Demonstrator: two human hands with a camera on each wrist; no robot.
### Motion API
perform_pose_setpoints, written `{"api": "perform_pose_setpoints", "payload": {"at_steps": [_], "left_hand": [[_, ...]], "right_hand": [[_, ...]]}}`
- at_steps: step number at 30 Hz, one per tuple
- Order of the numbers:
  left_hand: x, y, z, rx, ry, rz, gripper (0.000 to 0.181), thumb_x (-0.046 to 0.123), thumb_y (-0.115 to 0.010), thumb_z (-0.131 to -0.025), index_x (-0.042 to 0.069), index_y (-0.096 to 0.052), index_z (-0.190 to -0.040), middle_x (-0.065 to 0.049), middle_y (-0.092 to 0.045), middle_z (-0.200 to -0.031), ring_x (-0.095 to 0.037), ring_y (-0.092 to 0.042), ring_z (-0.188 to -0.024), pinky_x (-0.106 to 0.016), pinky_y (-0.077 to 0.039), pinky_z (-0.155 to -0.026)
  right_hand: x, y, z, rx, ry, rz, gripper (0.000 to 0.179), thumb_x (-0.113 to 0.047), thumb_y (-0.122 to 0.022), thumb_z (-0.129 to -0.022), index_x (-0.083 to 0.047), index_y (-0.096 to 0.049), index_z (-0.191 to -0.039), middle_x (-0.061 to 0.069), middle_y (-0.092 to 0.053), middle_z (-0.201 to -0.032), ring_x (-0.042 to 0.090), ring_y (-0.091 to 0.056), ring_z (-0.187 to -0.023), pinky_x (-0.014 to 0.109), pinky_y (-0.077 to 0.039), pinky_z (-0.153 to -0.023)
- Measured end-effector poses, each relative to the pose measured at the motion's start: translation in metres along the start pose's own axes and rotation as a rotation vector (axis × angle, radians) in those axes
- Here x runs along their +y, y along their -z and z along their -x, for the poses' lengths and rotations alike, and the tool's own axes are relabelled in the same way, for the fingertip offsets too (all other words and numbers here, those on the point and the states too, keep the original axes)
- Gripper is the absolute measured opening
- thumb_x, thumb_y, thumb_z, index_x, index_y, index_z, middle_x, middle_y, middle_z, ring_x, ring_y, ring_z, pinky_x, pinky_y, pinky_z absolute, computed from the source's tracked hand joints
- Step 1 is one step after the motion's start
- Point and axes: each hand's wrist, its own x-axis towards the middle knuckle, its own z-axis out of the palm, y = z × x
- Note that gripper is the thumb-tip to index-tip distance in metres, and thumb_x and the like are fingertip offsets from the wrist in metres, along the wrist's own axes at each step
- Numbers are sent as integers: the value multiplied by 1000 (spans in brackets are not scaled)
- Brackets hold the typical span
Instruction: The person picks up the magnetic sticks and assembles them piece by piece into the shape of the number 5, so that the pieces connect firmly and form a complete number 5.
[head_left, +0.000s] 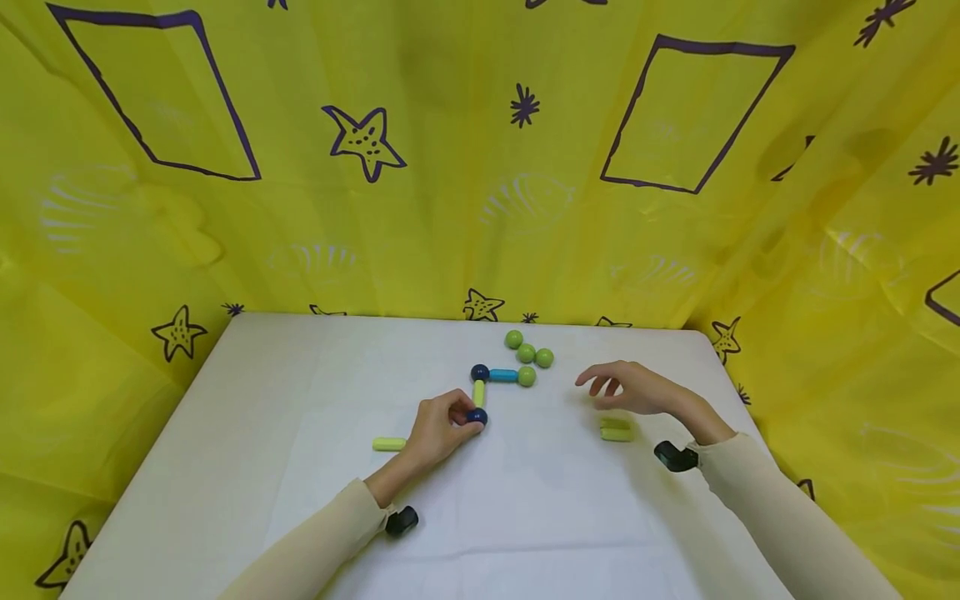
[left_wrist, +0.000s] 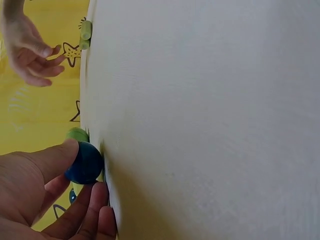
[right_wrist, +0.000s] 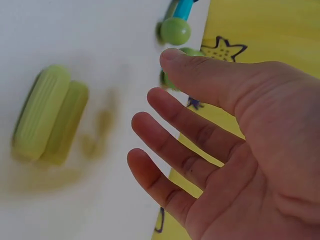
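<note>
My left hand (head_left: 437,431) pinches a dark blue ball (left_wrist: 85,164) between thumb and fingers. From that ball a yellow-green rod (head_left: 478,393) runs back to a second dark blue ball (head_left: 480,372). A light blue rod (head_left: 503,376) joins the second ball to a green ball (head_left: 527,377) on its right. My right hand (head_left: 633,388) hovers above the table with fingers loosely bent and nothing held. Just below it in the head view, two yellow-green rods (right_wrist: 42,112) lie side by side.
Behind the joined pieces, several loose green balls (head_left: 526,353) sit close together. One more yellow-green rod (head_left: 388,444) lies left of my left hand. The white tabletop (head_left: 525,517) meets a yellow patterned curtain (head_left: 435,233) at the back and sides.
</note>
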Motion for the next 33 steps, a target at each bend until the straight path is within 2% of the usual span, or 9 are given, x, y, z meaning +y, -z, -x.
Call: {"api": "perform_pose_setpoints", "payload": {"at_steps": [9, 14, 26, 33], "left_hand": [[-1, -1, -1, 6, -1, -5, 22, 8, -86, -84, 8, -70, -99, -4, -73, -92, -10, -64, -76, -24, -53, -70], [-2, -1, 0, 10, -6, -6, 22, 8, -86, -83, 9, -70, -99, -3, -73, -91, -10, -63, -76, -23, -53, -69], [-1, 0, 0, 21, -10, 2, 23, 8, -87, -82, 7, -70, -98, -4, -73, -90, -10, -64, -75, -23, -53, -70], [-1, -1, 0, 18, -11, 3, 22, 8, -86, -83, 7, -70, -98, -5, -73, -90, -11, -64, -76, -23, -53, -70]], "right_hand": [[25, -5, 13, -55, -76, -39, 31, -9, -72, -95, -3, -68, -124, 12, -70, -106, 27, -66, -98, 39, -53, -85], [36, -8, 15, -85, -72, -70, 24, -7, -73, -94, -4, -71, -118, 6, -68, -100, 23, -63, -94, 33, -52, -83], [43, -10, 14, -124, -51, -102, 21, -1, -72, -93, -4, -73, -113, 3, -64, -92, 19, -57, -85, 28, -50, -78], [45, -12, 12, -139, -85, -96, 21, 0, -70, -94, -5, -74, -114, 1, -62, -91, 20, -56, -86, 27, -49, -78]]}}
